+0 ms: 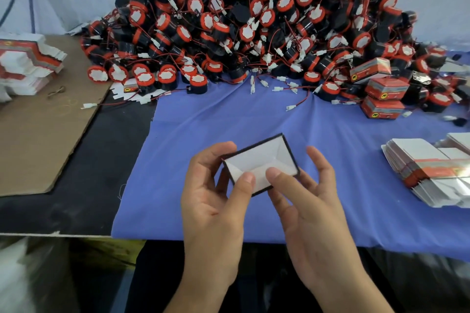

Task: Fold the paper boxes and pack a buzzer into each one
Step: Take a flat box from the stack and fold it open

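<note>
**Head view: squaring an open box before a buzzer goes in**

Near the front edge of the worktop, above the blue cloth (203,134), both hands hold up a small paper box with dark outer walls and a white inside (262,157), its open mouth tilted towards the camera. The left hand (213,190) grips it, fingers (216,150) curled round the far-left wall and thumb over the near rim. The right hand (312,201) is mostly relaxed: its thumb lies flat on the inner flap, and the other fingers (315,160) stand loosely spread just beside the right wall, seemingly not touching it.

The step appears to be seating the bottom flaps. It likely goes best with the left grip keeping the walls square while both thumbs press evenly into the corners. Lopsided pressure could crease a wall or let a flap spring back.

The heap of black-and-red round buzzers with red leads and white plugs (254,33) lies at the far side, within reach. Finished red-and-silver boxes (381,94) sit far right, and flat box blanks (432,173) are stacked at the right.

The finished boxes carry a round yellow emblem, but their lettering is too blurred to read.
</note>
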`<state>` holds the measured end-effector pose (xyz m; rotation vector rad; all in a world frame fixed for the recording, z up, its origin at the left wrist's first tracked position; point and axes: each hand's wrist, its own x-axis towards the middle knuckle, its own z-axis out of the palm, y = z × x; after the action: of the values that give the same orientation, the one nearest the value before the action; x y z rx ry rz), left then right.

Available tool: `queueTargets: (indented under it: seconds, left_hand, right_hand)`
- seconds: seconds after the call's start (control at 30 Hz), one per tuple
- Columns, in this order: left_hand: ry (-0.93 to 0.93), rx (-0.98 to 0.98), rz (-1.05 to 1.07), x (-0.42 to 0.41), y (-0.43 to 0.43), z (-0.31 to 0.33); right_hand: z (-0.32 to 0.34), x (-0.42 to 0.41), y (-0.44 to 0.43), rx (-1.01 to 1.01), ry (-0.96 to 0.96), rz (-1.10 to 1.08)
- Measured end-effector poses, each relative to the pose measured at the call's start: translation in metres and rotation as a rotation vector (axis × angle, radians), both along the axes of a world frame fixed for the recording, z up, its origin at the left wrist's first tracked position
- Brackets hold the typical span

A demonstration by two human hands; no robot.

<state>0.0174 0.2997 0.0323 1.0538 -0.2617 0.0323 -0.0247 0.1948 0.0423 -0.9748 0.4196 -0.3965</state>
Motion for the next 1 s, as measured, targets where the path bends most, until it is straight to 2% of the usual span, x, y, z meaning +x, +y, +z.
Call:
queueTargets:
  seconds: [0.13,0.23,0.37,0.47,0.53,0.67,0.77,0.83,0.9,0.93,1.0]
  left_hand:
    - [0.032,0.021,0.016,-0.002,-0.002,-0.002]
    - [0.061,0.140,-0.050,-0.003,0.002,-0.005]
    - [0.046,0.300,-0.263,-0.003,0.009,-0.010]
    - [0.016,0.419,-0.304,0.002,0.014,-0.010]
    - [0.073,0.444,-0.372,0.005,0.019,-0.010]
    - [0.176,0.370,-0.511,0.008,0.020,-0.006]
    - [0.054,0.569,-0.321,0.013,0.016,-0.005]
    - [0.018,0.620,-0.273,0.018,0.016,-0.006]
    - [0.025,0.541,-0.318,0.023,0.019,-0.010]
    - [0.045,0.470,-0.329,0.026,0.020,-0.011]
    - [0.076,0.332,-0.312,0.033,0.023,-0.015]
  right_hand:
    - [-0.005,0.001,-0.001,0.124,-0.055,0.088]
    - [-0.010,0.004,-0.004,-0.033,-0.075,0.071]
    - [-0.010,0.005,-0.013,-0.202,-0.100,0.075]
    - [-0.009,0.004,-0.015,-0.309,-0.122,0.108]
    - [-0.008,0.004,-0.019,-0.434,-0.116,0.106]
    - [-0.012,0.002,-0.021,-0.691,-0.053,0.082]
    - [-0.020,0.001,-0.017,-0.996,-0.056,0.163]
    - [-0.022,0.001,-0.019,-1.100,-0.036,0.256]
    - [-0.021,0.001,-0.026,-1.215,-0.044,0.308]
    - [-0.020,0.001,-0.029,-1.364,-0.040,0.278]
    - [-0.020,0.001,-0.033,-1.602,-0.055,0.087]
